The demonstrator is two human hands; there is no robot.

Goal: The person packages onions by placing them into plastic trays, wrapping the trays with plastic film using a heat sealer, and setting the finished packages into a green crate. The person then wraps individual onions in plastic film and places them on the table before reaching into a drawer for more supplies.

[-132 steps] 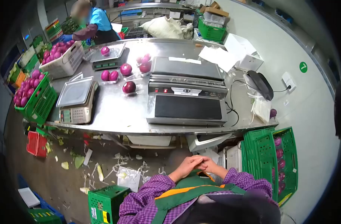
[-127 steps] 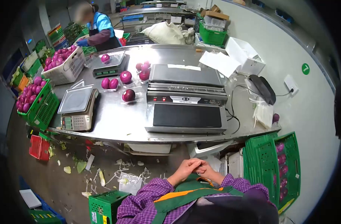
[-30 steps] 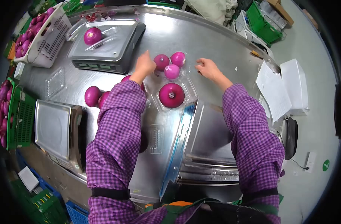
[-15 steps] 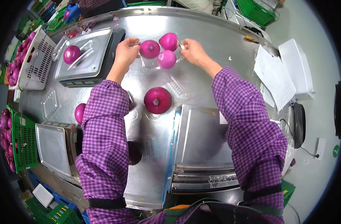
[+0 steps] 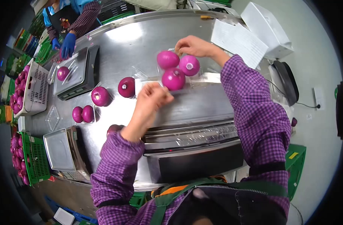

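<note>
Both hands hold one clear tray of three red onions [image 5: 176,69] above the flat top of the wrapping machine [image 5: 201,123]. The left hand [image 5: 152,98] is closed on the near edge of the tray, fingers curled under it. The right hand [image 5: 194,45] pinches the far edge, behind the two rear onions. The tray is lifted or just at the machine's upper surface; whether it touches the metal cannot be told. No film is seen over the three onions, though glare makes this uncertain.

Judged state of work: this tray is filled and brought to the machine, so loading is done and wrapping looks not yet begun. A strip of clear film [image 5: 194,137] lies across the machine's front, nearer the person.

Work left, as it appears: a single onion [image 5: 126,87] in a tray stands just left of the machine, another single onion [image 5: 100,96] further left, and a pair of onions [image 5: 82,114] beyond that, all seemingly unwrapped on the steel table [image 5: 141,41].

Other items: one scale [image 5: 60,150] at the near left; a second scale [image 5: 75,73] with one onion on its pan, attended by a co-worker's blue-gloved hand [image 5: 68,45]; a white basket [image 5: 30,90] and a green crate [image 5: 27,157] of onions at the left edge.
</note>
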